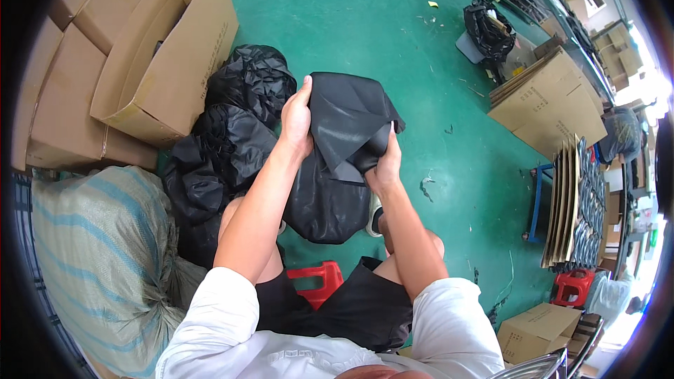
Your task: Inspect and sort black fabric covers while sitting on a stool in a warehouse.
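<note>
Sack (98, 231), pale with blue stripes, sat at the left edge of the green floor (449, 253); we noted an open carton (184, 45) beyond it. Next, crumpled black material (242, 88) lay just beside the carton. We saw the left hand (296, 121) holding the left edge of a folded black sheet (349, 114), above a black bundle (326, 207) between the shoes (375, 216); whether those touched, we could not tell. The right hand (387, 166) gripped the sheet's lower right edge. Farther right, we logged flat cardboard (551, 109) near the floor's right edge.
</note>
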### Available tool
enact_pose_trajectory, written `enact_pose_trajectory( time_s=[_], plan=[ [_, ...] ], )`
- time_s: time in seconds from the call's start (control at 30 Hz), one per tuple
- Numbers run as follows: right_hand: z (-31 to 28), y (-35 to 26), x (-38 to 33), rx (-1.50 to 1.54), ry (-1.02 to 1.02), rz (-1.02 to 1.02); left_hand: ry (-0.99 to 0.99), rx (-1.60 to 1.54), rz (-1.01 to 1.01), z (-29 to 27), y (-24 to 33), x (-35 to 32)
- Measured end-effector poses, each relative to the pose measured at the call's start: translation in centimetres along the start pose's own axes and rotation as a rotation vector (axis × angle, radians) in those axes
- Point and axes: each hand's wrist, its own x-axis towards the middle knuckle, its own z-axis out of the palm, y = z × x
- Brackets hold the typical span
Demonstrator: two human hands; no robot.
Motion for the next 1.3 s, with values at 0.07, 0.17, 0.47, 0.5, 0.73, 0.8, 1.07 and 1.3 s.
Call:
enact_pose_trajectory(
  time_s=[0.07,0.17,0.47,0.5,0.73,0.8,1.07,1.3],
  plan=[
    [1.8,-0.4,-2.0,0.093,0.020,-0.052,0.072,0.084,0.004,-0.1,-1.1,0.5],
    [1.0,0.6,-0.7,0.030,-0.017,-0.037,0.132,0.204,0.000,0.5,-2.7,1.3],
    [-0.2,-0.4,3.5,-0.248,0.348,-0.332,0.153,1.124,0.607,2.6,-6.1,0.6],
    [-0.6,-0.7,3.8,-0.252,0.345,-0.360,-0.003,1.200,0.635,2.4,-5.9,0.5],
    [-3.6,-3.4,4.8,-0.168,0.341,-0.377,-0.288,1.573,0.347,2.9,-7.2,-2.1],
    [-3.8,-3.7,4.8,-0.142,0.317,-0.380,-0.233,1.595,0.346,2.9,-7.3,-1.6],
    [-2.9,-5.3,4.3,-0.104,0.276,-0.415,-0.021,1.281,0.410,3.5,-6.0,1.1],
    [-4.1,-6.1,4.1,-0.271,0.221,-0.448,-0.041,0.294,0.504,3.2,-5.6,3.7]
  ],
)
